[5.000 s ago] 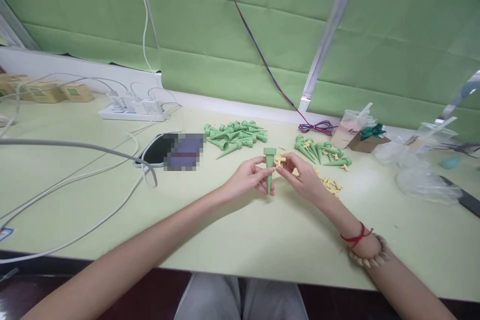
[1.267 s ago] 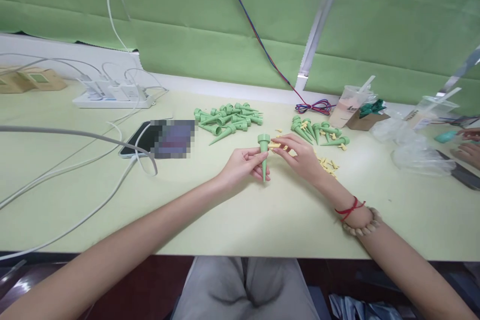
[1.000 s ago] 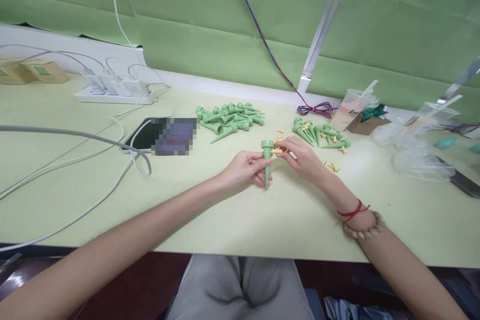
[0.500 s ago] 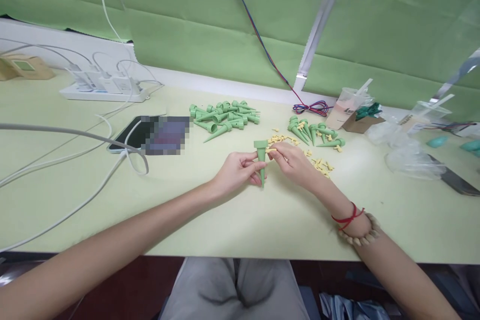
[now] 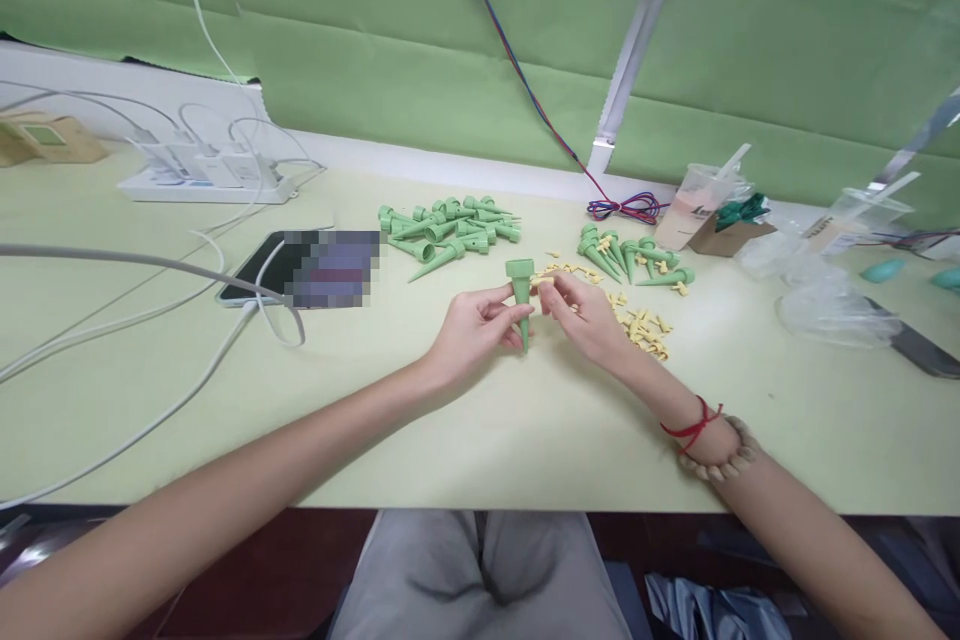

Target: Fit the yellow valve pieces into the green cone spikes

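My left hand (image 5: 480,328) pinches a green plastic plant watering spike (image 5: 520,292), its wide cap up and its point down, above the table. In my right hand (image 5: 581,312) a small yellow plastic valve (image 5: 541,281) is pinched between thumb and fingertips, its end against the spike's side just below the cap. Whether it sits in a hole there I cannot tell. Loose yellow valves (image 5: 646,332) lie beside and behind my right hand. Beyond my left hand is a pile of green spikes (image 5: 450,228). Farther right, several spikes with yellow valves (image 5: 634,258) lie together.
At the left are a phone (image 5: 262,270), white cables and a power strip (image 5: 206,186). Drink cups (image 5: 686,210), a small cardboard box (image 5: 724,238), plastic bags (image 5: 832,305) and a dark phone (image 5: 919,340) occupy the right. A bundled red-blue wire (image 5: 626,209) lies by the wall.
Both hands have risen slightly in view with the spike and the yellow valve. The valve stays at the spike's side, and both grips look the same.
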Demonstrator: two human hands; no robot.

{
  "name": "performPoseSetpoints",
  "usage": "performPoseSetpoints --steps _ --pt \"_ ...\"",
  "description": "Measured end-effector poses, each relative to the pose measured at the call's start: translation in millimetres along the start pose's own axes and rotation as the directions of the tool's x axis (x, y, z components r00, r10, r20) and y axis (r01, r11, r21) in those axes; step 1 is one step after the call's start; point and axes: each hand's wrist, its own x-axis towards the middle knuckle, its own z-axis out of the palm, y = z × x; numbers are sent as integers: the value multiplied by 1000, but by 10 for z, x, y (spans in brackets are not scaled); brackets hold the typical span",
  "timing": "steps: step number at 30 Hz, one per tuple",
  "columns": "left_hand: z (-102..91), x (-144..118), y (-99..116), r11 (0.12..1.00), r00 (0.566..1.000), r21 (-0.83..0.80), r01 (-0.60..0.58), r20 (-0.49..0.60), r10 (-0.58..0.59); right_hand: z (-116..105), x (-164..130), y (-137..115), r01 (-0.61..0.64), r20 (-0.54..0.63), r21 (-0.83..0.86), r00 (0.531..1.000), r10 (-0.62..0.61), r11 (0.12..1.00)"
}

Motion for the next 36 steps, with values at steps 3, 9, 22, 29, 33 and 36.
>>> performPoseSetpoints --steps 3,9,22,29,33,36 --pt "0 8 29 999 999 -35 32 -9 -32 -53 8 73 170 -76 -155 980 -184 973" --pt "-11 -7 15 1000 999 -6 30 15 -30 -119 29 180 383 -38 -383 902 -429 840" --pt "16 -39 99 1000 997 15 23 73 -24 -106 31 218 480 79 -632 820 -566 608" --pt "27 -41 142 998 995 43 41 92 -44 -105 20 204 476 62 -596 830 -554 647" --pt "12 -16 76 998 990 50 34 135 -40 -63 -26 167 389 -5 -474 896 -444 790" --pt "-2 1 9 997 989 76 5 146 -16 2 -58 121 255 -59 -301 957 -285 919"
